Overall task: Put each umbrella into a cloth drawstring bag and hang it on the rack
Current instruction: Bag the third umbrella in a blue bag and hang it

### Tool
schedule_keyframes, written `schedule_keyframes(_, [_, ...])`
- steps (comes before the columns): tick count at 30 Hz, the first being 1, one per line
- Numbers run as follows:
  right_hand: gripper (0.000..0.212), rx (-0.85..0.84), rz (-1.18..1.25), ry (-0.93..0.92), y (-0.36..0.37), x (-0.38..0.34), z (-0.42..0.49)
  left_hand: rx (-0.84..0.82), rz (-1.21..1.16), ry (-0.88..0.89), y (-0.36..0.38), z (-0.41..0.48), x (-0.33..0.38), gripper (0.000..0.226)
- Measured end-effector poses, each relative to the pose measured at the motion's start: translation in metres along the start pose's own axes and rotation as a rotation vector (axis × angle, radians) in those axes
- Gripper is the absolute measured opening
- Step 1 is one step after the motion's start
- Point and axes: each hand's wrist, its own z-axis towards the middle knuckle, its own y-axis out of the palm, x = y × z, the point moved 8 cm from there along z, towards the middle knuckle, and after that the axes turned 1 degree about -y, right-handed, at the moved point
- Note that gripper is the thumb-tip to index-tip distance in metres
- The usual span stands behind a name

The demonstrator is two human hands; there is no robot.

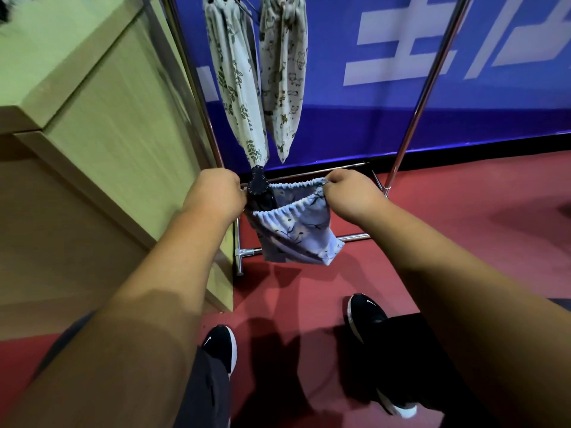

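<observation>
A light blue cloth drawstring bag (296,233) with dark bird prints hangs between my hands, its gathered mouth stretched wide. My left hand (216,193) grips the left side of the mouth, and a dark folded umbrella (259,188) stands in the opening right beside it. My right hand (352,193) pinches the right side of the mouth. Two filled bags hang from the metal rack (432,75) above: a leaf-print bag (238,88) and an animal-print bag (285,78).
A pale wooden cabinet (102,118) stands close on the left, against the rack's left post. A blue banner wall (401,57) is behind the rack. The rack's base bars (352,237) lie on the red floor under the bag. My black shoes (221,347) are below.
</observation>
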Motion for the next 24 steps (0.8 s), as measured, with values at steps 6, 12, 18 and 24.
schedule_keyframes(6, [0.022,0.018,0.023,0.056,-0.005,0.01,0.002,-0.138,-0.145,-0.057,0.005,-0.002,-0.004,0.048])
schedule_keyframes(12, [0.026,0.007,0.038,0.053,-0.006,0.009,-0.003,-0.22,-0.431,-0.129,0.015,0.003,-0.011,0.046])
schedule_keyframes(18, [0.02,0.035,0.076,0.046,-0.008,0.011,0.001,-0.25,-1.022,-0.267,0.016,0.002,-0.011,0.027])
schedule_keyframes(24, [0.021,0.128,0.137,0.059,-0.018,0.013,-0.001,0.009,-0.991,-0.047,-0.013,0.006,-0.001,0.019])
